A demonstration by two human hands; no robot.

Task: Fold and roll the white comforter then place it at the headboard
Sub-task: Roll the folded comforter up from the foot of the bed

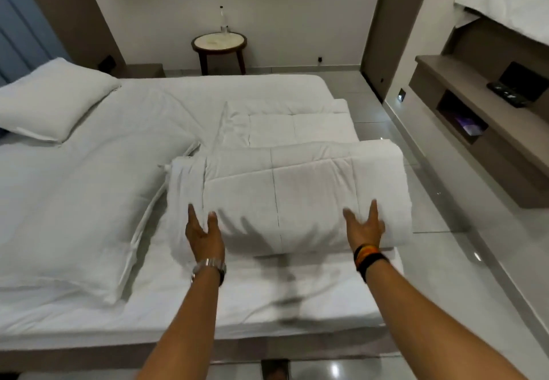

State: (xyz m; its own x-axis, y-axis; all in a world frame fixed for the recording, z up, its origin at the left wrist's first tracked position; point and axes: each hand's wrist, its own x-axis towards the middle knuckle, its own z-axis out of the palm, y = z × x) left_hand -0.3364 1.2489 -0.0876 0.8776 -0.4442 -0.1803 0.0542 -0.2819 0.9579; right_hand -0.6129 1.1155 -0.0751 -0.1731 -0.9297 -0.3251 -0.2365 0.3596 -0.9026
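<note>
The white comforter (291,189) lies partly rolled on the right half of the bed (148,305), a thick roll near me and a flat folded strip stretching away behind it. My left hand (205,231) presses flat against the roll's near left side, fingers spread. My right hand (364,225) rests flat against its near right side, fingers apart too. Neither hand closes around the fabric. The blue padded headboard (20,23) is at the far left.
Two white pillows (50,97) (74,207) lie on the left of the bed. A round side table (219,44) with a bottle stands against the back wall. A wall shelf unit (481,112) runs along the right, across a strip of tiled floor (430,246).
</note>
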